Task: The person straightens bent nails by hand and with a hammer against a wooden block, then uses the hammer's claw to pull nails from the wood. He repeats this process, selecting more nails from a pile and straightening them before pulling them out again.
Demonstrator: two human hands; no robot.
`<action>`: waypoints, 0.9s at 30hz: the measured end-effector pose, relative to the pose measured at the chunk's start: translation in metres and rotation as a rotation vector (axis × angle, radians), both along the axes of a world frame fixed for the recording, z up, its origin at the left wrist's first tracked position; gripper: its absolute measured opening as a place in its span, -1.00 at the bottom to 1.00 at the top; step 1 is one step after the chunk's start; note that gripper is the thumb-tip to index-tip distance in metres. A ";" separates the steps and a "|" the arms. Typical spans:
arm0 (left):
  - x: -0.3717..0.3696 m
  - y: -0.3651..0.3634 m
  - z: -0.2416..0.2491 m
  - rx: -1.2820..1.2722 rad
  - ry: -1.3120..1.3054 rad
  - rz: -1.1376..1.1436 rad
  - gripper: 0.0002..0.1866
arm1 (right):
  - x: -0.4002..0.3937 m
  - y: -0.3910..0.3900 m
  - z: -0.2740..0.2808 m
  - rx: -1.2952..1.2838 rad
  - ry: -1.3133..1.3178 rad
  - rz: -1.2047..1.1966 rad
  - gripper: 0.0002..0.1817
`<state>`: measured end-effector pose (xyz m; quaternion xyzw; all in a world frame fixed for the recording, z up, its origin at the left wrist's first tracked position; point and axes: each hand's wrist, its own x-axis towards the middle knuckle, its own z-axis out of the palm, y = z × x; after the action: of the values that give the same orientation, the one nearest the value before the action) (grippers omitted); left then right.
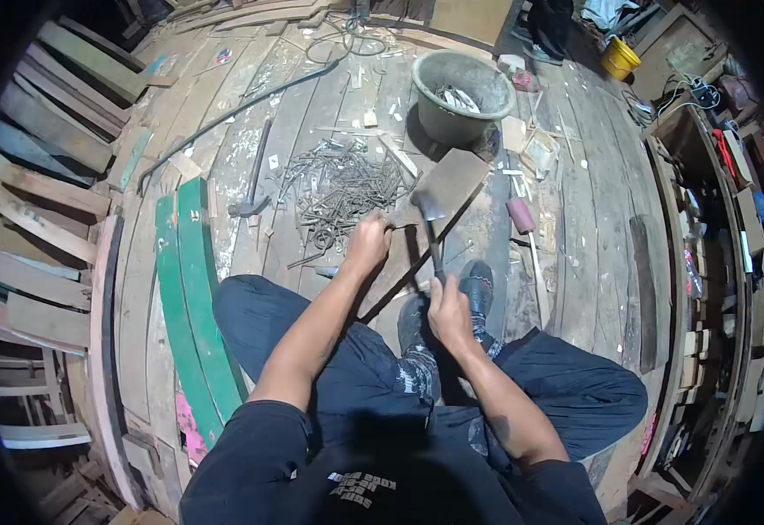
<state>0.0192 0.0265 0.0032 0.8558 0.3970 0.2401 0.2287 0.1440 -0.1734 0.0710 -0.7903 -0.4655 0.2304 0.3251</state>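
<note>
My right hand (449,308) is wrapped round the handle of a hammer (429,206), whose head is raised over a wooden block (462,173). Pinched in the fingers of my left hand (370,246) is a thin dark nail, mostly hidden, beside the block and just left of the hammer. A heap of loose, partly bent nails (347,188) lies on the floor beyond my left hand. Behind the block stands a grey bucket (452,125) with some metal pieces inside.
Green boards (196,306) lie at my left, near a second hammer (249,207) and a long dark rod (233,114). A pink-headed mallet (519,215) rests on the right. Wood pieces (45,210) line the left side; a shelf (675,289) stands right. A yellow bucket (620,59) is farther back.
</note>
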 end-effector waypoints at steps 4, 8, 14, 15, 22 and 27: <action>0.000 0.001 -0.008 0.029 0.024 0.018 -0.79 | 0.003 -0.003 -0.007 -0.165 -0.011 -0.025 -0.62; 0.001 0.001 0.000 -0.050 -0.019 -0.011 -0.81 | 0.011 0.009 0.022 0.001 0.075 -0.042 -0.66; -0.001 -0.001 -0.003 -0.030 -0.031 0.004 -0.81 | -0.005 0.002 0.021 0.019 0.025 -0.023 -0.67; 0.000 0.000 -0.004 -0.049 -0.033 -0.005 -0.81 | -0.005 -0.001 0.011 -0.046 -0.016 0.019 -0.65; 0.001 -0.005 -0.004 0.067 -0.072 0.000 -0.82 | 0.004 -0.004 0.003 -0.112 -0.022 0.032 -0.57; 0.001 -0.007 0.007 0.067 -0.097 0.018 -0.84 | -0.002 0.000 0.024 0.008 -0.007 0.003 -0.62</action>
<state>0.0198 0.0192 0.0107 0.8467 0.3849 0.2967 0.2167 0.1416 -0.1739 0.0953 -0.7891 -0.4687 0.2259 0.3264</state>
